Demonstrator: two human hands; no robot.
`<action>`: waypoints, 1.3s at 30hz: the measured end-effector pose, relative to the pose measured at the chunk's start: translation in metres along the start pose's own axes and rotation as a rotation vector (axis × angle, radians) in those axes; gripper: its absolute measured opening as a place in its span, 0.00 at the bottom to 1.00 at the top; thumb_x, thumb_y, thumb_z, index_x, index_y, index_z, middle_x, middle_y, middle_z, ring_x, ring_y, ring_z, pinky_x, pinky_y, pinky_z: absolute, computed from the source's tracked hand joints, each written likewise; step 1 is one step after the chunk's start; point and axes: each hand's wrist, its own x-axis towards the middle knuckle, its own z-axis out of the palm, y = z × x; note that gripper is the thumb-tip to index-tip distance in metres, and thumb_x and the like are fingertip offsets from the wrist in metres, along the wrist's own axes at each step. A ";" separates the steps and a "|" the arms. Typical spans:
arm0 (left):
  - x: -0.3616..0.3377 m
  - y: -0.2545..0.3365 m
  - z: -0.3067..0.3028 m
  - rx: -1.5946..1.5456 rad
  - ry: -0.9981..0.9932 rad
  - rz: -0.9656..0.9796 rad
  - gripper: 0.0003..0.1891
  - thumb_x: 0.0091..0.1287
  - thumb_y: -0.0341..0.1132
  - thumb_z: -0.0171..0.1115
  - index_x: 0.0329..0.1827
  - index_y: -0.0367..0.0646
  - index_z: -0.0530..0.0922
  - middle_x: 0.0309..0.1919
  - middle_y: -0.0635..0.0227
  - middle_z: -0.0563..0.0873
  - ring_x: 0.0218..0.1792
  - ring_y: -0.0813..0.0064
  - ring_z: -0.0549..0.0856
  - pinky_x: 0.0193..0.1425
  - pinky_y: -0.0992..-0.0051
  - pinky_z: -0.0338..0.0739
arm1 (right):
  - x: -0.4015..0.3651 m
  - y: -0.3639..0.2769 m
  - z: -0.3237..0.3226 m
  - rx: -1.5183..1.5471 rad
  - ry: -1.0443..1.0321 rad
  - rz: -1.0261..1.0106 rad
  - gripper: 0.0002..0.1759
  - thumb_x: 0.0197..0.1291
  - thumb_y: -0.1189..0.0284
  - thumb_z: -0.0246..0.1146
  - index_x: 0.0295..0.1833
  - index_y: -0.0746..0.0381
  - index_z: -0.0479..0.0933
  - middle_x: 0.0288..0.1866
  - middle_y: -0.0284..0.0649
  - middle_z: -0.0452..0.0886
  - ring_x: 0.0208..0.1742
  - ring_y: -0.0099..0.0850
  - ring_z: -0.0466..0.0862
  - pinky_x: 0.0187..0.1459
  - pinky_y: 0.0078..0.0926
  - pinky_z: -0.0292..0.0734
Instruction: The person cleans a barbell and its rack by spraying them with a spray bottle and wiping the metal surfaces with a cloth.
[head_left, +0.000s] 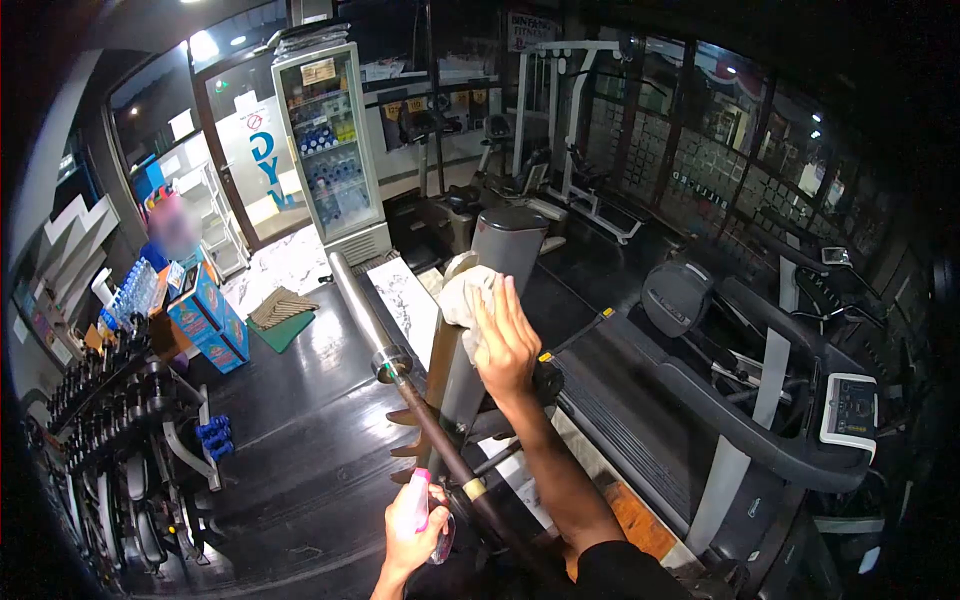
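My right hand (pixel 505 345) presses a white cloth (pixel 466 297) against the upper part of a grey upright post (pixel 470 375) of a gym machine, fingers stretched over the cloth. Lower down, my left hand (pixel 412 530) is wrapped round a spray bottle (pixel 419 498) with a pink top; the fingers cover much of its body. Between the hands, a barbell (pixel 430 430) runs diagonally beside the post, its bright metal sleeve (pixel 358 305) pointing away from me. Dark hooks (pixel 405 448) stick out from the post just above the bottle.
A treadmill (pixel 640 400) stands close on the right, with an elliptical machine (pixel 680 298) beyond it. On the left is a dumbbell rack (pixel 110 410), near a blue box (pixel 208 318). A drinks fridge (pixel 330 150) and a glass door (pixel 245 150) are at the back.
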 end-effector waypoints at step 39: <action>-0.018 0.007 -0.009 0.053 -0.025 -0.031 0.13 0.65 0.28 0.64 0.49 0.33 0.74 0.34 0.67 0.82 0.23 0.82 0.80 0.27 0.79 0.76 | -0.217 0.087 0.041 0.348 -0.016 1.107 0.23 0.66 0.77 0.49 0.66 0.71 0.64 0.62 0.53 0.73 0.60 0.41 0.76 0.61 0.35 0.69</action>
